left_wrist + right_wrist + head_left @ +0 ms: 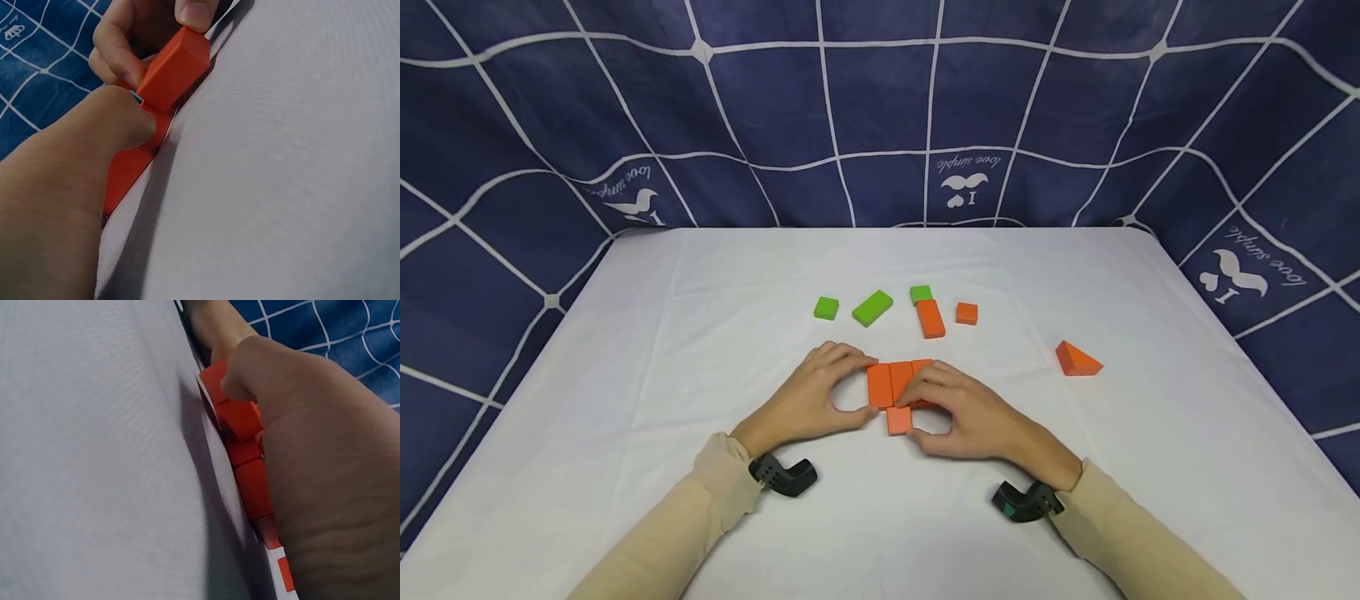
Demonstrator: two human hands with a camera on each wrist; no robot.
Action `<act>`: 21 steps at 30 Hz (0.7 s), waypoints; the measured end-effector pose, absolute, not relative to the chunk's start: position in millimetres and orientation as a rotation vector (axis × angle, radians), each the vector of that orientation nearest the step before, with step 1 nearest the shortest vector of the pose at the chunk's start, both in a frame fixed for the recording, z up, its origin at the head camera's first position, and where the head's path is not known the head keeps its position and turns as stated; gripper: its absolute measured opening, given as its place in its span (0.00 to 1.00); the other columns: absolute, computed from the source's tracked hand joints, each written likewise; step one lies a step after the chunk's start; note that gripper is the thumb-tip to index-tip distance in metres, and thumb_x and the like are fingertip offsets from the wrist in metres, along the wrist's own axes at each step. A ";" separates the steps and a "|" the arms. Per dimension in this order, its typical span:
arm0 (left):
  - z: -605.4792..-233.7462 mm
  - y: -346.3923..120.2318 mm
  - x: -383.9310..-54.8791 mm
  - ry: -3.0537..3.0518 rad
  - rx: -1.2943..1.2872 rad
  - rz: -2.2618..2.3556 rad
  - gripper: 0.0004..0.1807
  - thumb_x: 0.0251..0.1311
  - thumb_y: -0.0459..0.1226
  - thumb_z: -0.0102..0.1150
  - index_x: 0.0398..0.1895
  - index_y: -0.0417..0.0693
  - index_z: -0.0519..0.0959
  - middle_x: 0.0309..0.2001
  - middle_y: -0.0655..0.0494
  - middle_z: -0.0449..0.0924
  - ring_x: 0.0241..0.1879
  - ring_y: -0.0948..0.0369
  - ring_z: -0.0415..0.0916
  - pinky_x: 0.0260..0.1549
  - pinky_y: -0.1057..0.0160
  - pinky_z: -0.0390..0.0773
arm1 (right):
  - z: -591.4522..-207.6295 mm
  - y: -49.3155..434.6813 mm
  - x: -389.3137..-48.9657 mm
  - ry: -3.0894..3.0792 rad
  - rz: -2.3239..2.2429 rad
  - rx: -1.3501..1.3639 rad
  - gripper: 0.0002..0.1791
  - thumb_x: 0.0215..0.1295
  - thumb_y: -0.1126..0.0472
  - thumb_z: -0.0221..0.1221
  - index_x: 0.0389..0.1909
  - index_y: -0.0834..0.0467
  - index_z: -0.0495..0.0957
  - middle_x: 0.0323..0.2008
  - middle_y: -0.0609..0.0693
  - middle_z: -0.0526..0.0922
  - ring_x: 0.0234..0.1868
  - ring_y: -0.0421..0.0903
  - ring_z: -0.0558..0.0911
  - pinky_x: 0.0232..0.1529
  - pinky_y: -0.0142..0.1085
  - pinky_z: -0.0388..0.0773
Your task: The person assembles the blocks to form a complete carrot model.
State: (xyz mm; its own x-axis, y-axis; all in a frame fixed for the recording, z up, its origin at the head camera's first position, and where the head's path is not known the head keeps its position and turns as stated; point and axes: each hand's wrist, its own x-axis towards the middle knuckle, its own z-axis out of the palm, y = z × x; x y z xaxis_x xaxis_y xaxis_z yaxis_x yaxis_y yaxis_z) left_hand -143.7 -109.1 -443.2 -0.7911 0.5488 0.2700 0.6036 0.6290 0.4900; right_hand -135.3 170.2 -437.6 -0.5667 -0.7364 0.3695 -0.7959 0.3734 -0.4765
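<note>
Several orange rectangular blocks (pixel 879 385) stand side by side in the middle of the white table, the right ones partly covered by my right hand. With thumb and index finger at the near and far ends of the leftmost block, my left hand (pixel 808 394) grips it. My right hand (pixel 972 408) pinches a small orange block (pixel 898 421) between thumb and finger, in front of the row. In the left wrist view this small block (pixel 175 69) appears tilted, above the row. My left thumb (pixel 128 119) hides part of the row there.
Beyond the hands lie a small green block (pixel 826 308), a long green block (pixel 872 308), another green block (pixel 921 294) touching an orange rectangular block (pixel 931 319), and a small orange block (pixel 967 313). An orange triangular block (pixel 1078 360) sits at the right. A dark blue curtain (pixel 880 108) borders the table (pixel 737 275).
</note>
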 end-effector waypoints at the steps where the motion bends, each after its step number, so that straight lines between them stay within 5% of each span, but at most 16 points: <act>1: -443.3 -109.2 -143.7 -2.749 -0.978 -0.883 0.33 0.55 0.53 0.71 0.64 0.53 0.80 0.58 0.61 0.78 0.59 0.62 0.69 0.62 0.52 0.71 | -437.8 170.1 -135.0 -2.530 0.953 1.409 0.16 0.60 0.55 0.69 0.50 0.44 0.83 0.48 0.33 0.80 0.57 0.36 0.75 0.60 0.34 0.75; 21: -442.7 -110.4 -143.2 -2.748 -0.975 -0.871 0.33 0.55 0.55 0.71 0.64 0.55 0.79 0.58 0.63 0.78 0.58 0.63 0.69 0.62 0.52 0.71 | -441.6 168.7 -139.2 -2.522 1.069 1.368 0.15 0.64 0.51 0.69 0.51 0.43 0.84 0.48 0.33 0.81 0.54 0.35 0.75 0.56 0.34 0.75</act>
State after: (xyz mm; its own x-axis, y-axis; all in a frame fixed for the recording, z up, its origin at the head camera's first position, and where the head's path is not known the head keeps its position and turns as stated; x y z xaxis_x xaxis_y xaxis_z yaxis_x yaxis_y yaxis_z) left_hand -143.2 -110.4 -442.7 -0.7904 0.5490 0.2716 0.6053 0.6319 0.4842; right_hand -139.2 168.7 -441.6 -0.5982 -0.7068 0.3776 -0.7629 0.3582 -0.5383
